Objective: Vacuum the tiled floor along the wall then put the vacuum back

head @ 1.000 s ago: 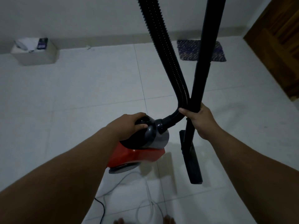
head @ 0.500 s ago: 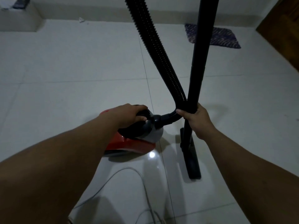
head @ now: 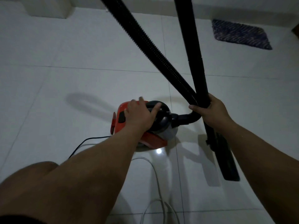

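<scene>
Red-and-black canister vacuum sits mid-floor on white tiles. Left hand lies spread over its top, fingers loose. Right hand clenched around ribbed hose and rigid wand together; floor nozzle rests on tile just beside. Black cord trails left; mat near far-right wall.

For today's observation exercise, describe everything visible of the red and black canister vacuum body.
The red and black canister vacuum body sits on the white tiled floor. Glossy plastic: red shell, black domed top, grey front. The left hand rests on it. The black ribbed hose joins its front; a dark cord trails behind.
</scene>
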